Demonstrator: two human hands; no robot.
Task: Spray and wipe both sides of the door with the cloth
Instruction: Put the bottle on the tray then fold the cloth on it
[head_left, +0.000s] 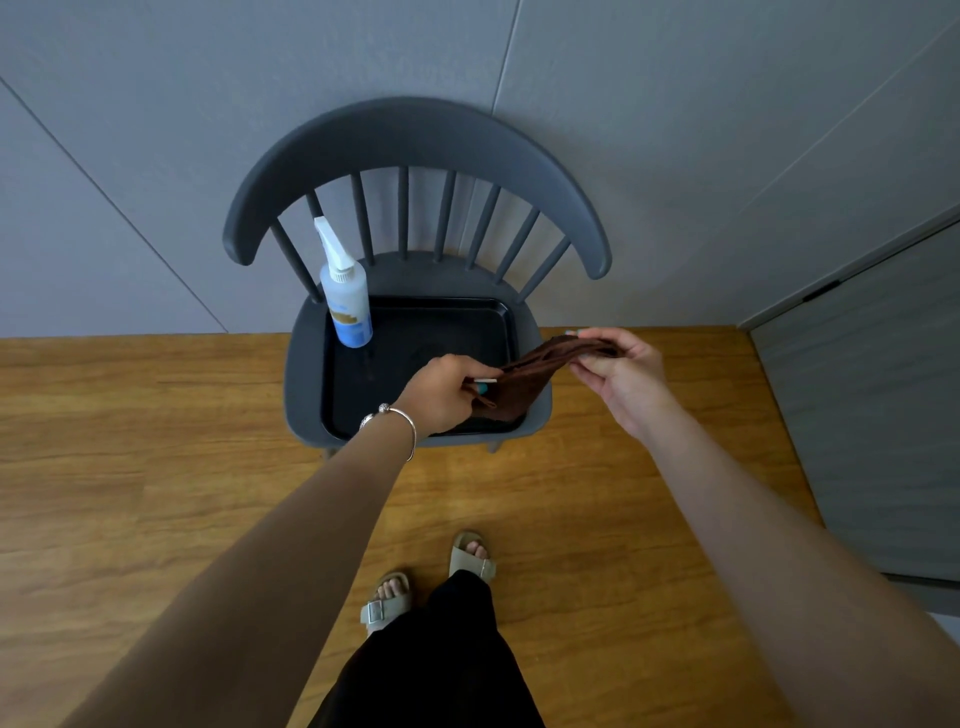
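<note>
We pinch the brown cloth at both ends, left hand and right hand, stretched just above the tray, probably to fold it; the spray bottle stands upright in the tray's far-left corner, within easy reach

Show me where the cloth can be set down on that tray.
The black tray on the chair is bare across its middle and right, between the spray bottle and the right rim. The back left corner is crowded. Both hands, left and right, hold the cloth over the front edge.
</note>
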